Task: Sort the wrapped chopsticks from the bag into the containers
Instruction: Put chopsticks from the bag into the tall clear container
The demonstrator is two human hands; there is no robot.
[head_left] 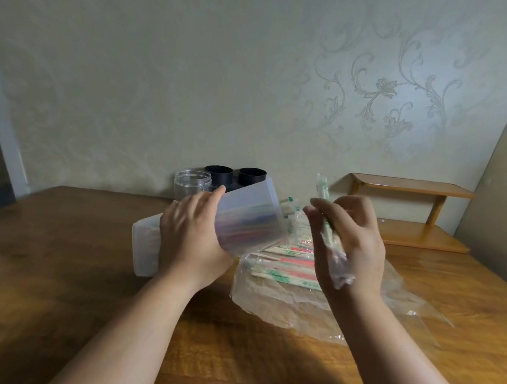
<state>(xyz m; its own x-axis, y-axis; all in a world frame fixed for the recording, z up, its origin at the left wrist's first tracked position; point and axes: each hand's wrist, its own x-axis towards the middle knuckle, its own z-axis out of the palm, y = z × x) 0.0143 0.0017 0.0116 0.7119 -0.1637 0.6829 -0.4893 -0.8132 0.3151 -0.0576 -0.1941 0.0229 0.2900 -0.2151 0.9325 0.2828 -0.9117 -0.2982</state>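
Observation:
My left hand grips a translucent plastic container, tilted on its side above the table with its mouth facing right; several wrapped chopsticks stick out of that mouth. My right hand holds a green-printed wrapped pair of chopsticks upright, with the tip rising above my fingers. Beneath both hands a crumpled clear plastic bag lies on the table, and a pile of red- and green-printed wrapped chopsticks rests on it.
A white rectangular box lies behind my left hand. By the wall stand a clear jar and two black cups. A small wooden shelf sits at the back right of the wooden table.

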